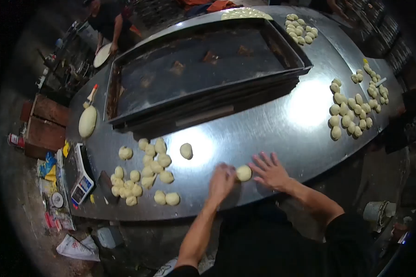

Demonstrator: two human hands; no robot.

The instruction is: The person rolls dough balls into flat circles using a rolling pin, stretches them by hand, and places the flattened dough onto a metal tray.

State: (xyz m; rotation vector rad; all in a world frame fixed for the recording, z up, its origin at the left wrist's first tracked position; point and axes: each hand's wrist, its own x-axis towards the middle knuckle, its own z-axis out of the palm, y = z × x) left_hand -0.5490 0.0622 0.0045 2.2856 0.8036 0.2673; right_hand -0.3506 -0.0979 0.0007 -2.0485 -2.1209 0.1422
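Observation:
A round, pale dough ball (243, 173) rests on the metal table between my two hands. My left hand (221, 183) is at its left side, fingers curled in and slightly blurred; whether anything is inside them is hidden. To the right of the ball, my right hand (272, 174) is open, its fingers spread low over the table, fingertips close to the dough. A single dough ball (186, 151) lies farther up and left. Beyond it on the left is a loose group of dough pieces (148, 171), some touching one another.
A stack of dark baking trays (208, 94) fills the table's middle. At left are a digital scale (82, 187), a large dough lump (88, 122) and a brush (91, 96). More dough balls (351, 111) lie at right. Another person (110, 27) stands at the far left.

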